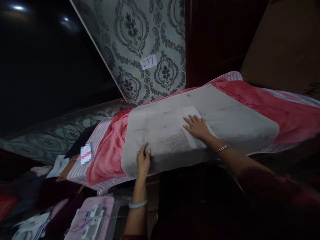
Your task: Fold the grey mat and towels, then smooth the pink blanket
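Note:
A grey padded mat [160, 133] lies over a pink fleece blanket [262, 100] on a raised surface. My left hand [143, 161] grips the mat's near edge, thumb on top and fingers curled under. My right hand [197, 126] rests flat on a thin white cloth [191, 111] spread on the mat, fingers stretched out. A pale bangle circles my left wrist and a thin metal bracelet my right wrist.
A damask-patterned wall panel [140, 40] with a tag reading 277 stands behind. Dark wood [212, 36] and a brown board [287, 43] rise at the back right. A striped cloth [82, 163], piled clothes and a pink appliance [92, 216] lie at the lower left.

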Motion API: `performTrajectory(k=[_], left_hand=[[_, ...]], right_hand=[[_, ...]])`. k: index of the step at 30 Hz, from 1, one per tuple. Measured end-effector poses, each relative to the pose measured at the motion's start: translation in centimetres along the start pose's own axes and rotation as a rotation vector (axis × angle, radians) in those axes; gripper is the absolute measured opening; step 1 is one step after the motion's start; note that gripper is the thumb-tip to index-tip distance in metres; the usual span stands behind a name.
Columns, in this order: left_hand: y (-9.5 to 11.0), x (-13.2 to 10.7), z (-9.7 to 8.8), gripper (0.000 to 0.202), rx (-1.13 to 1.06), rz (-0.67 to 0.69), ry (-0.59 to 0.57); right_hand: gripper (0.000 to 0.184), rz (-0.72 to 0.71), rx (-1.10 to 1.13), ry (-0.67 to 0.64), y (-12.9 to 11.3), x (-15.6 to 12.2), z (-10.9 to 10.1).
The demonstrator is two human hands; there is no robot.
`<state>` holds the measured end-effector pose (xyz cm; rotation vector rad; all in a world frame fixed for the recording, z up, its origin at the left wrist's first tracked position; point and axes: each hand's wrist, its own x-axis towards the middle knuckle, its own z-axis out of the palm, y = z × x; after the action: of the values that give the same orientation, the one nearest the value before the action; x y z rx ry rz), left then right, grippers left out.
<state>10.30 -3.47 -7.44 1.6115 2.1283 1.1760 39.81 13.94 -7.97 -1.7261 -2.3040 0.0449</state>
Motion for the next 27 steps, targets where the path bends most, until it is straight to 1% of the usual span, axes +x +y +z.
performTrajectory(k=[2, 4, 8, 11, 12, 14, 16, 17, 18, 20, 22, 24, 25, 27], left_hand=[[0.6, 0.3, -0.1, 0.04, 0.037, 0.024, 0.056], [1.1, 0.3, -0.1, 0.037, 0.124, 0.039, 0.092], [1.2, -0.1, 0.4, 0.036, 0.326, 0.004, 0.038], [0.8, -0.2, 0.2, 0.037, 0.355, -0.018, -0.027], [0.6, 0.0, 0.0, 0.036, 0.355, -0.006, -0.04], [0.8, 0.6, -0.6, 0.033, 0.382, 0.051, -0.015], [1.8, 1.8, -0.8, 0.034, 0.441, 0.145, 0.039], [2.7, 2.5, -0.6, 0.037, 0.466, 0.199, 0.044], [3.7, 3.4, -0.2, 0.041, 0.484, 0.247, 0.021], [6.3, 5.5, 1.2, 0.05, 0.507, 0.308, -0.081], [8.9, 8.0, 2.9, 0.056, 0.541, 0.3, -0.179], [10.5, 10.5, 4.3, 0.061, 0.584, 0.264, -0.243], [10.9, 11.6, 4.9, 0.063, 0.606, 0.252, -0.264], [10.6, 13.3, 5.8, 0.064, 0.654, 0.239, -0.308]], right_hand=[[0.066, 0.0, -0.004, -0.003, -0.1, 0.0, -0.1], [0.066, -0.006, -0.006, -0.001, 0.0, 0.0, -0.1], [0.066, -0.008, -0.006, 0.009, 0.1, 0.0, 0.0], [0.065, -0.004, -0.005, 0.001, 0.0, 0.1, 0.0], [0.065, -0.001, -0.005, -0.002, -0.1, 0.1, 0.0], [0.064, 0.005, -0.005, -0.005, -0.2, 0.1, 0.0], [0.064, 0.008, -0.003, -0.007, -0.4, 0.1, -0.1], [0.064, 0.01, -0.001, -0.007, -0.5, 0.1, -0.1], [0.063, 0.014, 0.0, -0.007, -0.6, 0.1, -0.2], [0.063, 0.022, 0.001, -0.007, -0.8, 0.0, -0.4], [0.062, 0.024, -0.004, -0.006, -1.0, 0.0, -0.6], [0.062, 0.02, -0.011, -0.004, -1.1, -0.1, -0.7], [0.062, 0.018, -0.014, -0.003, -1.1, 0.0, -0.7], [0.061, 0.01, -0.017, 0.006, -1.0, 0.0, -0.5]])
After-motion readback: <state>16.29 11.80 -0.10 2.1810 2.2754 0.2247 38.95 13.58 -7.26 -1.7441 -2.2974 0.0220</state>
